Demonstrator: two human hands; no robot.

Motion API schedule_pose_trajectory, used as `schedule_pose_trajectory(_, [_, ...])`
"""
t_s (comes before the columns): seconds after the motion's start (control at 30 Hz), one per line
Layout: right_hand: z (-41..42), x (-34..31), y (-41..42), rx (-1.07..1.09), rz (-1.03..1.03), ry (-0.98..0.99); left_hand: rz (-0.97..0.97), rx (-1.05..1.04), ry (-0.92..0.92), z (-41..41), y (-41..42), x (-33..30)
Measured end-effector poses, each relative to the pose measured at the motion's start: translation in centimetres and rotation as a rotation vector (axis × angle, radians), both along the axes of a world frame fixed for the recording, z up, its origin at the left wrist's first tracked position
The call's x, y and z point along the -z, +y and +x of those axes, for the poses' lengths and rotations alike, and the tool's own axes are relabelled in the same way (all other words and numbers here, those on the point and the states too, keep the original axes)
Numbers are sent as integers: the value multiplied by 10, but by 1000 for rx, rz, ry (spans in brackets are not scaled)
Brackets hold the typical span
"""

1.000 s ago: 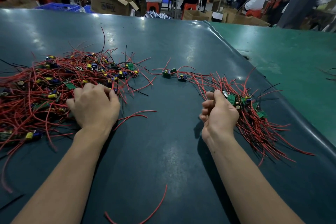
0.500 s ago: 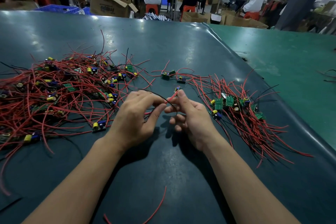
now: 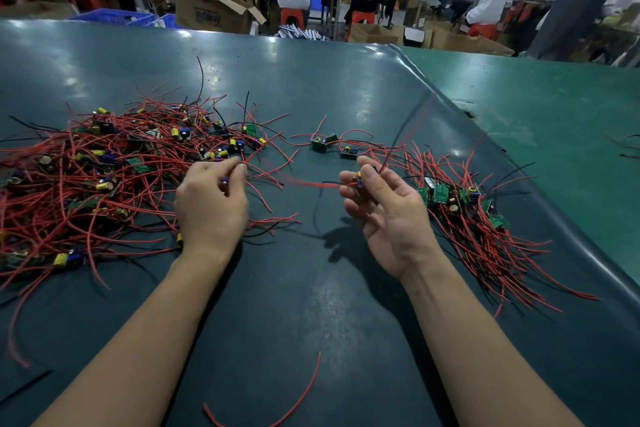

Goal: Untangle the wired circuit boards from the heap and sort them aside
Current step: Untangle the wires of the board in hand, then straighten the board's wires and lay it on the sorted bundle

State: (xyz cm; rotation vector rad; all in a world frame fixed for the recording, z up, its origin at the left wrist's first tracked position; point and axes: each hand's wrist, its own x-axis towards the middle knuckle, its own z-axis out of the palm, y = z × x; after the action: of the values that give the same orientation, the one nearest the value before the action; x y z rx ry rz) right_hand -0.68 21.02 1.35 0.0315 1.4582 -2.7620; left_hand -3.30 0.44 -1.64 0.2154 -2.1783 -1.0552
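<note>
A tangled heap of small green circuit boards with red and black wires covers the left of the dark mat. A sorted pile of wired boards lies on the right. My left hand pinches a red wire and a small board at the heap's right edge. My right hand, palm up, pinches a small wired board between thumb and fingers above the mat. Blurred red wire stretches between the two hands.
Two loose boards lie on the mat between the piles. A single red wire lies near the front. A lighter green table surface adjoins on the right. People sit at benches behind, with cardboard boxes.
My hands, close together half a second ago, have pulled apart. The right hand turned palm up with a board; the left moved back toward the heap's edge.
</note>
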Motion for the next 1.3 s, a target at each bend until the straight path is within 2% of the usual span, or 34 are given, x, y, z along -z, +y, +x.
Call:
schedule_pose_trajectory(0.07, [-1, 2, 0, -7, -39, 7, -58, -92, -53, 1, 1, 1])
schedule_pose_trajectory(0.1, [-1, 2, 0, -15, -38, 10, -124, -82, 24, 4, 4, -1])
schedule_pose_trajectory(0.17, [0, 1, 0, -43, -24, 19, -279, 61, 266, 9, 10, -5])
schedule_pose_trajectory(0.23, [1, 0, -1, -60, -32, 28, -308, 279, 390, 15, 20, -7])
schedule_pose_trajectory(0.3, [0, 0, -2, -36, -62, 30, -155, 364, 385, 17, 30, -5])
schedule_pose_trajectory(0.4, [0, 0, -1, 16, -114, 52, 252, 297, 356, 16, 32, -5])
schedule_pose_trajectory(0.43, [0, 0, -1, 26, -120, 57, 321, 248, 343, 14, 30, -5])
schedule_pose_trajectory(0.53, [0, -1, 1, 74, -75, 49, 273, 114, 273, 8, 24, -2])
schedule_pose_trajectory(0.57, [-1, -1, 1, 96, -72, 42, 349, 128, 243, 7, 24, -1])
schedule_pose_trajectory(0.67, [-3, 0, 3, 150, -154, 38, 875, 328, 116, 3, 26, -6])
schedule_pose_trajectory(0.7, [-4, -1, 4, 157, -194, 37, 980, 373, 69, 1, 26, -8])
schedule_pose_trajectory(0.73, [-4, -2, 5, 158, -229, 36, 995, 405, 15, 0, 27, -8])
schedule_pose_trajectory(0.77, [-3, -2, 6, 151, -252, 36, 921, 431, -30, 2, 28, -7])
schedule_pose_trajectory(0.83, [-2, -3, 5, 110, -251, 26, 618, 525, -45, 10, 33, -3])
schedule_pose_trajectory(0.93, [1, 0, -3, 59, -143, 22, 114, 760, -93, 23, 39, 3])
schedule_pose_trajectory(0.97, [2, 2, -8, 57, -88, 31, 51, 816, -118, 25, 41, 4])
schedule_pose_trajectory(1.0, [2, 4, -12, 62, -25, 48, 101, 838, -147, 26, 43, 3])
schedule_pose_trajectory(1.1, [4, 10, -23, 68, 163, 105, 475, 820, -167, 26, 42, -8])
schedule_pose_trajectory(1.23, [3, 12, -25, -17, 159, 76, 527, 806, -158, 26, 39, -12])
schedule_pose_trajectory(1.3, [3, 11, -27, 7, 180, 62, 572, 799, -180, 24, 37, -11])
